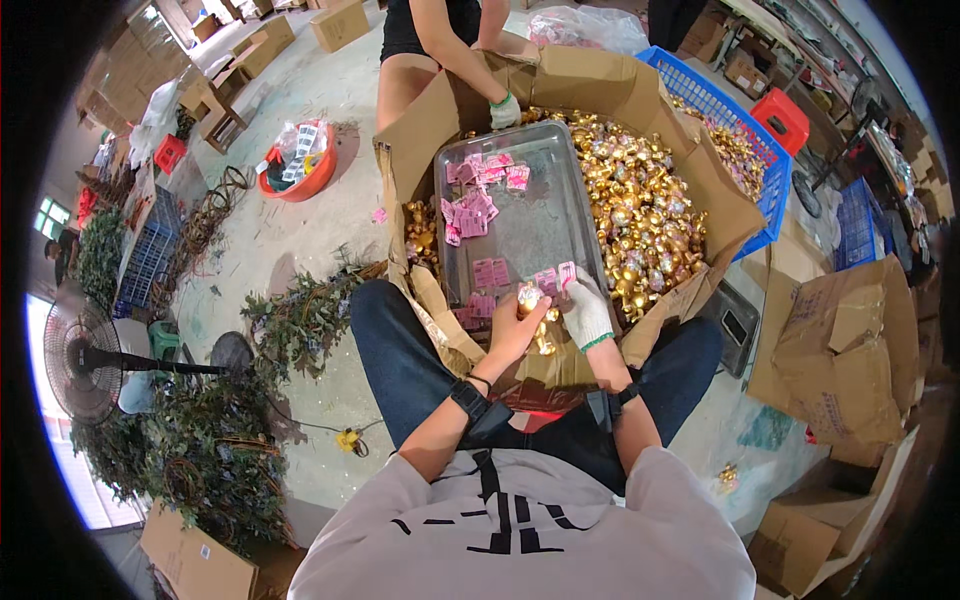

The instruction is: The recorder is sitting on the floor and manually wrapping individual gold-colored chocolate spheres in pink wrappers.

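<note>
My bare left hand (508, 335) is closed around shiny gold ornaments (530, 298), one round with a pale patch. More gold shows just below its fingers. My right hand (587, 314), in a white glove with a green cuff, pinches a small pink label (567, 273) beside it. Both hands are over the near end of a grey metal tray (545, 205). Loose pink labels (470, 213) lie in several clusters along the tray's left side. The tray rests across a large open cardboard box (735, 222), between my knees, with many gold ornaments (640, 185) inside.
Across the box, another person's gloved hand (505, 110) reaches in at the tray's far edge. A blue plastic crate (770, 190) with gold ornaments stands right of the box. To the left are an orange-red basin (310, 183), leafy garlands (300, 320) and a standing fan (85, 358).
</note>
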{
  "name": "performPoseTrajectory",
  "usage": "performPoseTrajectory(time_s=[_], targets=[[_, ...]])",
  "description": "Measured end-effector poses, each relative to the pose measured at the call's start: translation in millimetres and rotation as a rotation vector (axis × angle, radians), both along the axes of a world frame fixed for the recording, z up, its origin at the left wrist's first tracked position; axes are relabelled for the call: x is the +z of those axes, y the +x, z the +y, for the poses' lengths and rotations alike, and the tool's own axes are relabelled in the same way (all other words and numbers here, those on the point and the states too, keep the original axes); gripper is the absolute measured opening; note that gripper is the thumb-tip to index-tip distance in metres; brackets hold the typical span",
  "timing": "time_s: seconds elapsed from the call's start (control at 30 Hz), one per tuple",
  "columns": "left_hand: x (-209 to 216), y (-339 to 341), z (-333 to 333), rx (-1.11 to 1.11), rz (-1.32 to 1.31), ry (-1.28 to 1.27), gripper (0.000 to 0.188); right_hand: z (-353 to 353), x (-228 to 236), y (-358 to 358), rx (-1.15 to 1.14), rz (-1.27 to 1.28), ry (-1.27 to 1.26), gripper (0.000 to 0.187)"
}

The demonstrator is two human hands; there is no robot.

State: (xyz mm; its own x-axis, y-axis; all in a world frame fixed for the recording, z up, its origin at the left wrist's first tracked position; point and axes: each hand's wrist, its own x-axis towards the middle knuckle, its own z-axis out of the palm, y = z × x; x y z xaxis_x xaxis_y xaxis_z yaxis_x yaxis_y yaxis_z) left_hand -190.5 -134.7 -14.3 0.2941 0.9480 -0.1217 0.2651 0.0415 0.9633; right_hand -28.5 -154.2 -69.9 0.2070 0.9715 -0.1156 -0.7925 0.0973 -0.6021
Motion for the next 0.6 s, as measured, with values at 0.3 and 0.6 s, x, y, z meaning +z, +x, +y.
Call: performPoseTrajectory(time_s=[0.3, 0.6], targets=[[3, 0, -3, 0.029, -0.064, 0.013, 0.038, -2, 11, -14, -0.135, -0.009, -0.159, 0.014], [-16, 1, 0, 0.022, -0.030, 0.037, 0.035, 0, 17, -20, -0.170, -0.056, -0.212, 0.016]])
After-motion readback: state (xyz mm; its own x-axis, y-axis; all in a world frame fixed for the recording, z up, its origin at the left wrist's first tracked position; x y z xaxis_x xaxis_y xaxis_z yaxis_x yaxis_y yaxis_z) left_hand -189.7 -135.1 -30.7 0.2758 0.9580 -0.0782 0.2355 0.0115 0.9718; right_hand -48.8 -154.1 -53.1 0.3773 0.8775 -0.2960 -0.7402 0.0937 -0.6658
